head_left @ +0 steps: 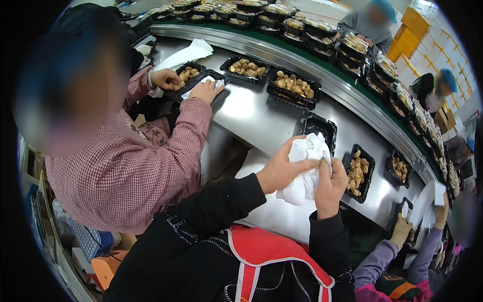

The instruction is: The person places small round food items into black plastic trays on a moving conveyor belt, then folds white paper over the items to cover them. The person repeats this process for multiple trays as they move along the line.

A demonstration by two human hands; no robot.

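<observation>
Between my two hands is a crumpled white sheet [305,173], thin like cloth or paper; which of these I cannot tell. My left hand [284,168] grips its left side, with the thumb laid across the front. On the other side, my right hand [330,187] pinches it, thumb tip close to the left thumb. Just beyond the sheet, a black plastic tray [326,126] stands on the metal table, its lower part hidden behind the sheet. Right of my right hand is a black tray of tan, lumpy food pieces [358,171], perhaps mushrooms.
More filled trays [294,89] stand along the metal table [241,113]. Beyond its raised edge, stacked packed trays [322,32] line a green conveyor [332,65]. At left, a co-worker in a checked sleeve [188,136] presses white material onto a tray. Another co-worker's gloved hand [401,231] works at right.
</observation>
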